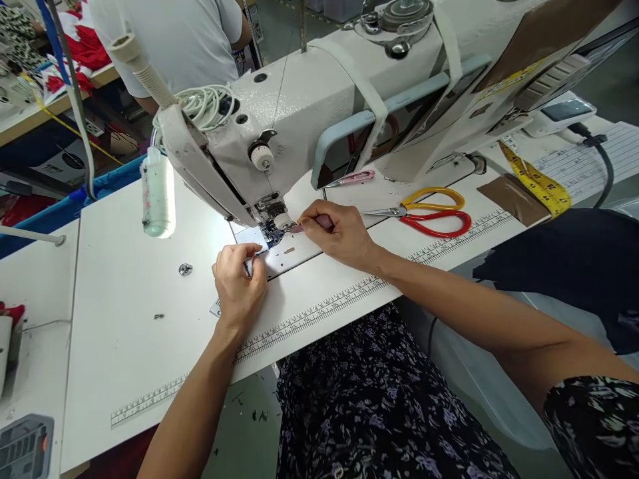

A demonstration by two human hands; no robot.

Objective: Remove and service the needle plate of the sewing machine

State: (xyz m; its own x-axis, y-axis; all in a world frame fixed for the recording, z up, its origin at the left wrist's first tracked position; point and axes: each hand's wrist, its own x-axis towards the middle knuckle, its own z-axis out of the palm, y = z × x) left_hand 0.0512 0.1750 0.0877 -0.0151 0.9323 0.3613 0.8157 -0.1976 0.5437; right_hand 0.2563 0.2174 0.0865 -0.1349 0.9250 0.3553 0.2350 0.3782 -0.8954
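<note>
My right hand (337,233) is closed around a small screwdriver (324,222) with a dull pink handle. Its tip points left into the needle and presser foot area (273,231) of a white sewing machine (294,106). Beside that area on the left, my left hand (239,283) rests on the machine bed, fingers curled and index finger reaching toward the foot. Whatever its thumb and index finger pinch is hidden. The edge of a small metal plate (215,308) shows beneath this hand. A round metal bobbin case (185,269) lies on the table to the left.
Scissors with yellow and red handles (432,211) and pink thread snips (352,178) lie right of my right hand. A yellow tape measure (536,179) is farther right. A printed ruler (319,316) runs along the front edge. A person in a white shirt (170,40) sits behind the machine.
</note>
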